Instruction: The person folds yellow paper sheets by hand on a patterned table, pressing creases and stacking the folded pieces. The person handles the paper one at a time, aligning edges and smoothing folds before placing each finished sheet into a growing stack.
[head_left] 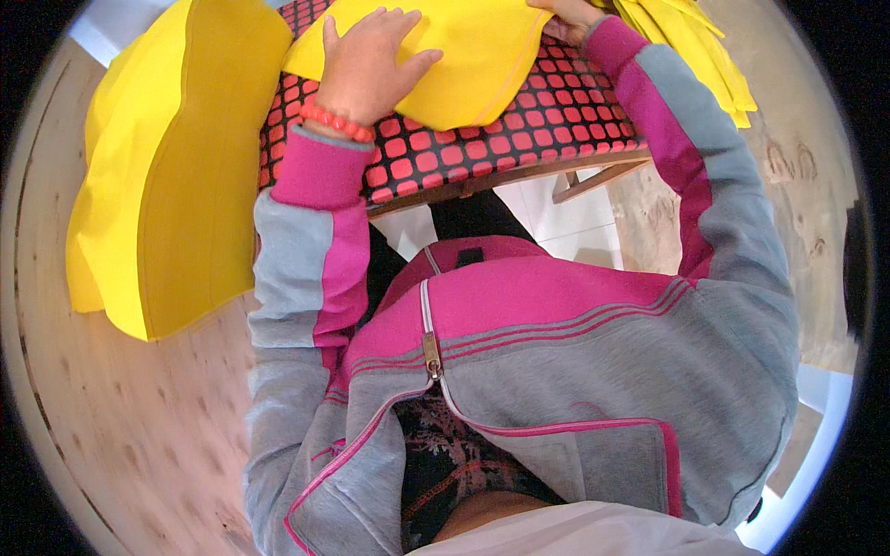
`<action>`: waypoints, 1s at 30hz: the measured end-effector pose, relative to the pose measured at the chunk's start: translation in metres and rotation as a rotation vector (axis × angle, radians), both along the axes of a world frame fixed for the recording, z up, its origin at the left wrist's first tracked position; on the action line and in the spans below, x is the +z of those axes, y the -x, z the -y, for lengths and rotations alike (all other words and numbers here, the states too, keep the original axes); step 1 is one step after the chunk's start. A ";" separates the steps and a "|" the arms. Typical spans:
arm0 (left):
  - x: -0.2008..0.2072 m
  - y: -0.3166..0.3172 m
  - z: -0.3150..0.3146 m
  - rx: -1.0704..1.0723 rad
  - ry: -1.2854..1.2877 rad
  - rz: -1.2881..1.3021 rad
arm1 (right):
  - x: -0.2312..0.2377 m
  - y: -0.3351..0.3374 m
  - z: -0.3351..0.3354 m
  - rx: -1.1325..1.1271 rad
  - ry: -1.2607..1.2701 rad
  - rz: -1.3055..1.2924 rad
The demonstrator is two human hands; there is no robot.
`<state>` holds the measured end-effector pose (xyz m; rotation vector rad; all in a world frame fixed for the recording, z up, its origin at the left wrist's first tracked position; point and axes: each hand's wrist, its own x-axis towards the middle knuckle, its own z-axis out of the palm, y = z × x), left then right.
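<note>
A yellow fabric piece [473,69] with a seam line along its right edge lies over a red-and-black patterned cover [454,153]. My left hand [371,65], with a red bead bracelet at the wrist, rests flat on the fabric's left part, fingers spread and thumb out. At the upper edge of the picture, my right hand [573,17] has its fingers closed on the fabric's far right corner; its fingertips are partly hidden. The far edge of the fabric runs out of the picture.
A large stack of yellow fabric [176,176] hangs over a wooden surface [139,417] on the left. More yellow pieces [691,56] lie at the far right, on another wooden surface [779,167]. The patterned cover sits on a wooden frame [593,181], with pale floor tiles [565,218] below.
</note>
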<state>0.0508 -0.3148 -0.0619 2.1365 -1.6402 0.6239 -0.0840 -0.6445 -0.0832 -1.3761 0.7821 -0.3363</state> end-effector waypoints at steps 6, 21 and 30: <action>-0.007 0.110 -0.042 0.044 0.154 0.015 | -0.004 0.055 -0.072 0.093 -0.224 0.172; -0.019 0.152 -0.031 0.179 -0.077 0.227 | 0.000 0.119 -0.140 0.092 -0.289 0.200; -0.012 0.141 -0.047 0.100 -0.213 0.147 | 0.038 0.206 -0.218 0.807 0.183 0.019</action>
